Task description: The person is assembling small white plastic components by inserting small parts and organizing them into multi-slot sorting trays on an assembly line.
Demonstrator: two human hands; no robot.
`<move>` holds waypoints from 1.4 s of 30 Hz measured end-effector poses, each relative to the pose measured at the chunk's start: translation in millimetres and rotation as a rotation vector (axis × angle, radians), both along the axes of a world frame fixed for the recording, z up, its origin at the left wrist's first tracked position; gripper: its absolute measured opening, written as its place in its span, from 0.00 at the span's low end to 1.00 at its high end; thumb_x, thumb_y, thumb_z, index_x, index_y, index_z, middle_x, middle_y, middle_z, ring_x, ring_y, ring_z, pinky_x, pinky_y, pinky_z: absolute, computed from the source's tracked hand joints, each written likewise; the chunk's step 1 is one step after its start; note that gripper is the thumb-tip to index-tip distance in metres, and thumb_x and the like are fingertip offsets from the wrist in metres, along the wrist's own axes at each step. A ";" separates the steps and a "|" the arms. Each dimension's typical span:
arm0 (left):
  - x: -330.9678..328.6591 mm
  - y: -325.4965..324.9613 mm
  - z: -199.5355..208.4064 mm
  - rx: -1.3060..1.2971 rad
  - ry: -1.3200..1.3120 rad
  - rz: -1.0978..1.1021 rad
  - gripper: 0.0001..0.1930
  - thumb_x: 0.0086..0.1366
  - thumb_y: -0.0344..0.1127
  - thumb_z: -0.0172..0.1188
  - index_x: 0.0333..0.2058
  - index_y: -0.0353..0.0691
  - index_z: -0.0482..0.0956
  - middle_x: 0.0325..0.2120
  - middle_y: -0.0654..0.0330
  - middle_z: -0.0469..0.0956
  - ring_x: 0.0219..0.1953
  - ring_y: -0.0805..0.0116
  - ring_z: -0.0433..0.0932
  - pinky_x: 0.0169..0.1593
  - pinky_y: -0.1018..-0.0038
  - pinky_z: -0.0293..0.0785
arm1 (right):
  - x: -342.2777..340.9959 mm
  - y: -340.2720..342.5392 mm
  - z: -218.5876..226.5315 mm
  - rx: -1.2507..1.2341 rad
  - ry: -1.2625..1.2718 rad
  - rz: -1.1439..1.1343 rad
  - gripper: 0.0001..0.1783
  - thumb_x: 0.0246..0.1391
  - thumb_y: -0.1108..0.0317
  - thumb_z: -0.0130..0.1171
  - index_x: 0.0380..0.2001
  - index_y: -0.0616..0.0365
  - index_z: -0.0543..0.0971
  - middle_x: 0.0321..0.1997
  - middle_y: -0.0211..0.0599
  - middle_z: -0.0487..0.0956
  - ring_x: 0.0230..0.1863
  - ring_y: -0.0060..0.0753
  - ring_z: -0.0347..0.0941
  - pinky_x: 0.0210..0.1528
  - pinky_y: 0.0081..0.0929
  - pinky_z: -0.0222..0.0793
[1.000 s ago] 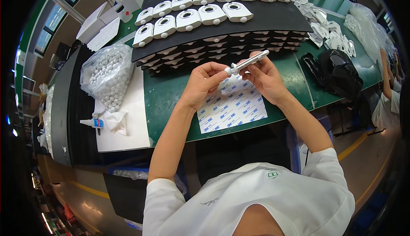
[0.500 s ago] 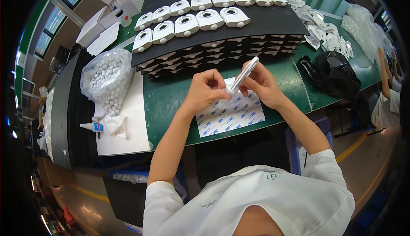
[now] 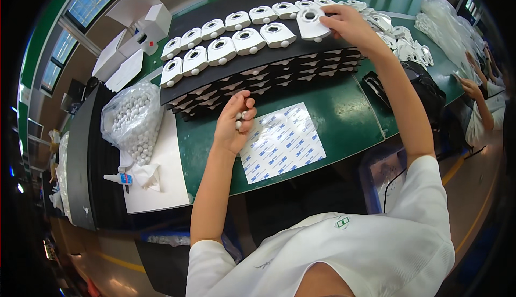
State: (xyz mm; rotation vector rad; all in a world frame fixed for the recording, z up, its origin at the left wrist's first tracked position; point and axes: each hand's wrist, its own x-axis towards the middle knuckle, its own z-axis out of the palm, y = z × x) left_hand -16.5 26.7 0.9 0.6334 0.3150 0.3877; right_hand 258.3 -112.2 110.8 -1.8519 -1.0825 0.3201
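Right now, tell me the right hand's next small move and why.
Probably lower the white plastic part flat onto the black tray beside the last one in the near row: the right hand holds it just above that free spot, tilted.

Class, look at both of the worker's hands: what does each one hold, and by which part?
The right hand grips a white plastic housing by its right edge, over the black tray. The left hand pinches small white balls between its fingers.
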 end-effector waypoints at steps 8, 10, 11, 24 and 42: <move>-0.4 7.2 -12.2 -0.141 0.004 -0.003 0.12 0.60 0.22 0.44 0.44 0.34 0.65 0.33 0.54 0.68 0.30 0.69 0.67 0.17 0.86 0.57 | 19.4 28.1 -7.3 -0.173 0.088 0.014 0.22 0.49 0.61 0.57 0.43 0.66 0.75 0.31 0.33 0.75 0.27 0.20 0.68 0.28 0.16 0.65; -1.5 7.7 -12.9 -0.177 -0.017 0.003 0.14 0.58 0.20 0.43 0.45 0.33 0.65 0.35 0.53 0.69 0.33 0.66 0.68 0.20 0.85 0.61 | 21.4 22.2 -4.1 -0.161 0.024 -0.020 0.20 0.48 0.61 0.58 0.42 0.64 0.76 0.33 0.34 0.76 0.28 0.21 0.71 0.27 0.18 0.68; -0.7 6.6 -11.9 -0.187 0.001 0.035 0.16 0.56 0.18 0.42 0.45 0.32 0.64 0.37 0.51 0.68 0.37 0.61 0.69 0.27 0.83 0.66 | 26.6 16.5 -0.4 -0.163 0.024 -0.025 0.20 0.48 0.61 0.58 0.42 0.64 0.76 0.33 0.34 0.76 0.28 0.21 0.71 0.27 0.18 0.68; 3.0 -5.4 1.6 -0.052 0.029 0.070 0.14 0.64 0.29 0.48 0.47 0.32 0.62 0.42 0.45 0.70 0.38 0.61 0.76 0.38 0.81 0.77 | 168.3 -77.1 -51.7 -0.862 -0.653 -0.378 0.30 0.41 0.44 0.59 0.34 0.65 0.77 0.41 0.53 0.76 0.43 0.50 0.73 0.45 0.38 0.68; 0.3 -5.0 1.7 0.055 0.015 0.026 0.13 0.63 0.40 0.53 0.42 0.40 0.69 0.26 0.66 0.67 0.19 0.83 0.58 0.15 0.88 0.48 | 183.8 -132.8 -57.6 -0.286 -0.101 -0.561 0.18 0.41 0.62 0.65 0.29 0.69 0.77 0.22 0.38 0.77 0.27 0.28 0.72 0.31 0.21 0.67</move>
